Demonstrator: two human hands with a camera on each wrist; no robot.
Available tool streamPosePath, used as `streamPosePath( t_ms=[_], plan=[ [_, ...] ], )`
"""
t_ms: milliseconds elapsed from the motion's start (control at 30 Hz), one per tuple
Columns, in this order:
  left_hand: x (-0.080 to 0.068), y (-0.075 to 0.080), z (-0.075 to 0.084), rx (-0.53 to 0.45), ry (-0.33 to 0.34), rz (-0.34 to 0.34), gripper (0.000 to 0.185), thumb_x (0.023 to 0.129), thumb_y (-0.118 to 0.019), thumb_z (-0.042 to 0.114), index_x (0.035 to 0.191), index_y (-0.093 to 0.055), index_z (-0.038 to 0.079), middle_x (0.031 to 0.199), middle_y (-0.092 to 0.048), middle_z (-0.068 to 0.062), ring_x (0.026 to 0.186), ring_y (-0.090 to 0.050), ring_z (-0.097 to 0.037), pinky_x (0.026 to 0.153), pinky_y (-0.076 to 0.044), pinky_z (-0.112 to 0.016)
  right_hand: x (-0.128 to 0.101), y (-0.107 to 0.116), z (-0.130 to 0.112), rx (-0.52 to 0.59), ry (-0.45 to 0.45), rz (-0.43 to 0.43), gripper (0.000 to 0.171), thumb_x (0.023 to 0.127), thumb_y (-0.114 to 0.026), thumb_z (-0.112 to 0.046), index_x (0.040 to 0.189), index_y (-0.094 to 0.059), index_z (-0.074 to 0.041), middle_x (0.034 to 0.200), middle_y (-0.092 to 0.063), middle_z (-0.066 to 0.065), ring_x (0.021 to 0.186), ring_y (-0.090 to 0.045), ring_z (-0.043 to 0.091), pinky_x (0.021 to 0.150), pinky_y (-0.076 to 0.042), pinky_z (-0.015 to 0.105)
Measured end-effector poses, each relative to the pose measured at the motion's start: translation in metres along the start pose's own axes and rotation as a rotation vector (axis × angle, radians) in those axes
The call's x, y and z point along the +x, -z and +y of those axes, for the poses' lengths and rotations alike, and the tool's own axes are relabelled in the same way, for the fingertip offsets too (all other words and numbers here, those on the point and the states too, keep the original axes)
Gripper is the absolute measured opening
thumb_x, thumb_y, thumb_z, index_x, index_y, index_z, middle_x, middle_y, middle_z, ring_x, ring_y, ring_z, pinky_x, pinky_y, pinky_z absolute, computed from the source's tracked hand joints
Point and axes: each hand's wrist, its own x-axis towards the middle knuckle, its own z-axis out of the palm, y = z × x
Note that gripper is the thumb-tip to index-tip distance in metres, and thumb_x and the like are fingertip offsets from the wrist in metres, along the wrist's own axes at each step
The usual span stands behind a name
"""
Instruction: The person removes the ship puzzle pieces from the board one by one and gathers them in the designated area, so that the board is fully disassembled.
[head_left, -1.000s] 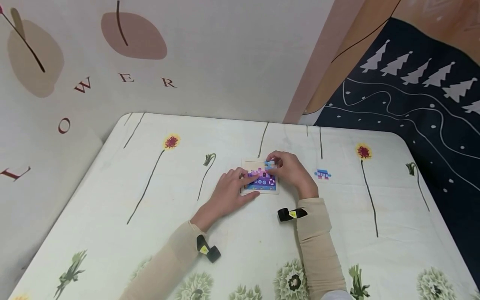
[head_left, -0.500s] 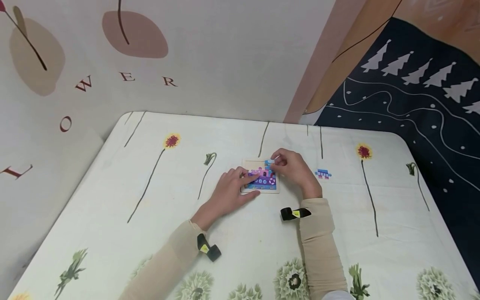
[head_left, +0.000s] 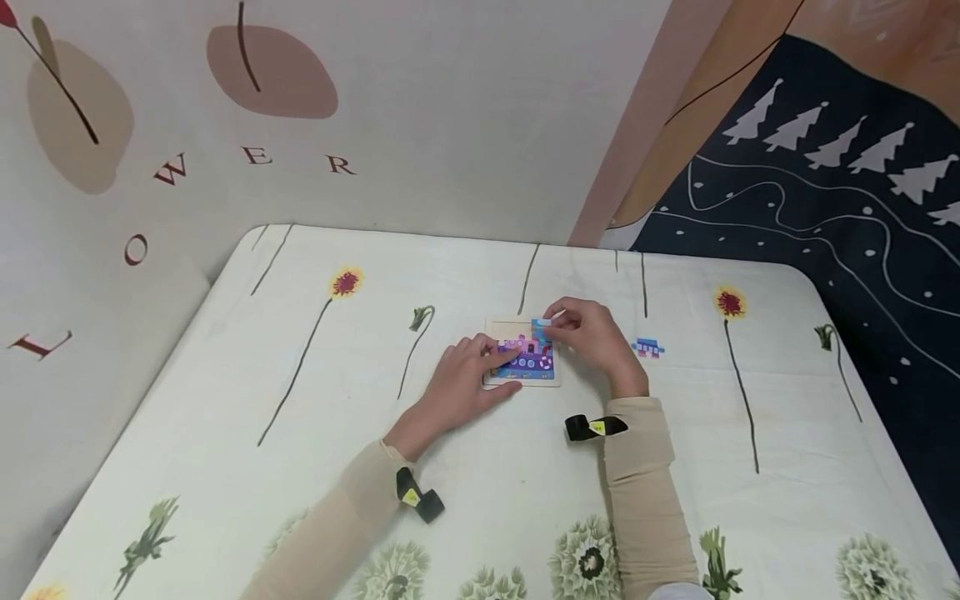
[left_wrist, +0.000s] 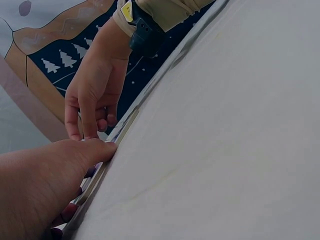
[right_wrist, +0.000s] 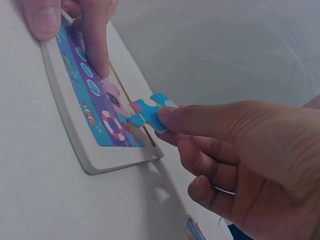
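At the far left of the head view stands a pale wall [head_left: 420,100] with large brown leaf shapes and dark red letters printed on it. Below it, filling the lower part of the frame, lies the worktop [head_left: 225,433], covered by a cream cloth with long-stemmed sunflowers and green plants; the cloth looks smooth, with only faint folds.

Near the centre of the frame the left hand [head_left: 457,387] rests on the cloth. Its fingers [right_wrist: 97,45] are stretched out and press flat on the puzzle board [head_left: 522,354], at the left part of the picture; the thumb lies against the near edge of the frame. The board is a small pale tray with a blue and purple picture inside, lying flat on the worktop in the middle of the head view.

Just right of it, the right hand [head_left: 596,337] pinches a blue puzzle piece [right_wrist: 149,112] between thumb and forefinger; the other fingers are curled under. The piece is held tilted above the far right corner of the board, at its edge, and I cannot tell if it touches the tray. Both forearms wear beige sleeves with black wrist bands.

Further right on the cloth lies one loose puzzle piece [head_left: 648,347], blue with pink, near the right hand but apart from it. In the upper right of the frame hangs a dark blue fabric [head_left: 825,208] with white trees and wavy lines, and above it a brown surface.
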Motion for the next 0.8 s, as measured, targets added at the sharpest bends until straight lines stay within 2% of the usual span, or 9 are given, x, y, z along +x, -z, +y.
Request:
streamPosePath(
  t_ms=[267, 400, 533, 633, 800],
  plan=[
    [0.002, -0.004, 0.005, -0.012, 0.001, -0.001, 0.055, 0.088, -0.063, 0.056, 0.135, -0.058, 0.029, 0.107, -0.05, 0.003, 0.087, -0.041, -0.014, 0.073, -0.033, -0.029, -0.006, 0.009, 0.005, 0.003, 0.0, 0.041, 0.019, 0.09, -0.072, -0.021, 0.107, -0.068, -0.016, 0.094, -0.069, 0.005, 0.083, -0.06, 0.022, 0.073, -0.049, 0.034],
    [0.0, -0.005, 0.005, -0.027, 0.006, -0.017, 0.056, 0.088, -0.063, 0.056, 0.136, -0.057, 0.028, 0.109, -0.05, 0.001, 0.088, -0.042, -0.015, 0.074, -0.033, -0.03, -0.014, 0.022, 0.012, 0.047, 0.0, 0.05, 0.021, 0.088, -0.073, -0.024, 0.107, -0.068, -0.016, 0.094, -0.069, 0.006, 0.078, -0.061, 0.026, 0.066, -0.049, 0.032],
    [0.001, -0.005, 0.002, -0.013, -0.001, 0.002, 0.055, 0.088, -0.063, 0.056, 0.135, -0.058, 0.029, 0.108, -0.051, 0.002, 0.087, -0.041, -0.014, 0.073, -0.033, -0.029, -0.027, 0.05, 0.023, 0.075, 0.019, 0.068, 0.024, 0.088, -0.074, -0.025, 0.108, -0.068, -0.012, 0.095, -0.07, 0.009, 0.076, -0.063, 0.032, 0.061, -0.048, 0.033],
    [0.001, -0.004, -0.001, -0.001, -0.002, 0.017, 0.055, 0.087, -0.063, 0.056, 0.135, -0.059, 0.029, 0.108, -0.051, 0.002, 0.086, -0.041, -0.014, 0.072, -0.033, -0.029, -0.04, 0.079, 0.037, 0.046, 0.003, 0.09, 0.029, 0.088, -0.074, -0.029, 0.11, -0.068, -0.011, 0.098, -0.071, 0.009, 0.082, -0.065, 0.028, 0.067, -0.048, 0.032],
    [0.001, -0.003, -0.002, -0.023, -0.003, 0.002, 0.055, 0.088, -0.063, 0.055, 0.135, -0.058, 0.028, 0.109, -0.05, 0.001, 0.087, -0.04, -0.015, 0.073, -0.032, -0.03, -0.067, 0.122, 0.072, 0.003, -0.099, 0.12, 0.037, 0.088, -0.073, -0.033, 0.115, -0.067, -0.009, 0.098, -0.07, 0.006, 0.087, -0.065, 0.015, 0.076, -0.049, 0.027]
  ],
)
